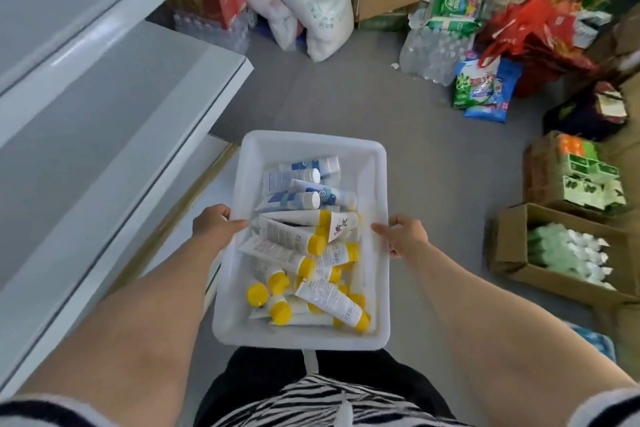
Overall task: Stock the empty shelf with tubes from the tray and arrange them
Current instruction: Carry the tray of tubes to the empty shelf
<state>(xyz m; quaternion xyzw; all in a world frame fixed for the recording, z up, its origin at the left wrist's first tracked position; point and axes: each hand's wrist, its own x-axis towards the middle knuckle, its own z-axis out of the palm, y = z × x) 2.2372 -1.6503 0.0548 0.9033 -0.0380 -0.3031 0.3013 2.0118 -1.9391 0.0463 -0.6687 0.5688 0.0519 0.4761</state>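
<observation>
Head camera: tray of tubes held beside the bare shelf

Both hands carry the white tray (375, 180) in front of the body, above the grey floor (433, 156). The left hand (216, 224) clamps the tray's left rim and the right hand (403, 236) clamps its right rim. Each thumb is hooked over the edge, and the fingers underneath are hidden. Inside lie the tubes (298, 239), heaped loosely, with yellow-capped tubes (329, 298) nearer the body and blue-and-white tubes (294, 199) at the far end. The shelf (104, 107) runs along the left, with no tube on it that I can see. By my reading the stocking has not begun, and this is the carrying step. Next the tray needs a resting place, on the shelf or the floor, so that one hand can come free to lift out a tube and stand it in a row.
</observation>
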